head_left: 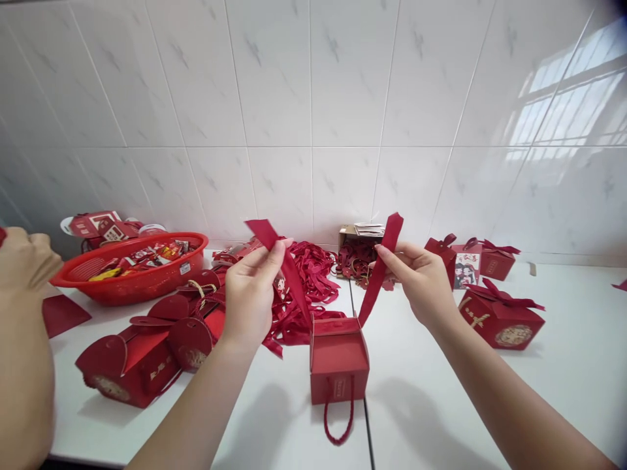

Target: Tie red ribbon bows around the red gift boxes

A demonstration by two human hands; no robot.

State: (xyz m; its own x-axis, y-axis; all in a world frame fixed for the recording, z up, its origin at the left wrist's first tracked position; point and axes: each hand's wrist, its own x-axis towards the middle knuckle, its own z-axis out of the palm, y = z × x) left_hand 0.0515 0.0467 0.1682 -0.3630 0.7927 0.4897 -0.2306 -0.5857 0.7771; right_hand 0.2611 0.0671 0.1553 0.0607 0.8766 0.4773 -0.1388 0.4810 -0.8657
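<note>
A small red gift box (339,365) stands on the white table (431,405) in front of me, a red cord loop (337,421) hanging down its front. A red ribbon (376,282) rises from the box in two ends. My left hand (252,287) pinches the left end, which folds over my fingertips. My right hand (418,274) pinches the right end, held up and taut. Both hands are closed on the ribbon, a little above and to either side of the box.
A pile of loose red ribbons (313,274) lies behind the box. Open red boxes (142,356) sit at the left, near a red basket (132,271) of sweets. Finished ribbon-tied boxes (499,316) stand at the right. Another person's arm (24,339) fills the left edge. A tiled wall backs the table.
</note>
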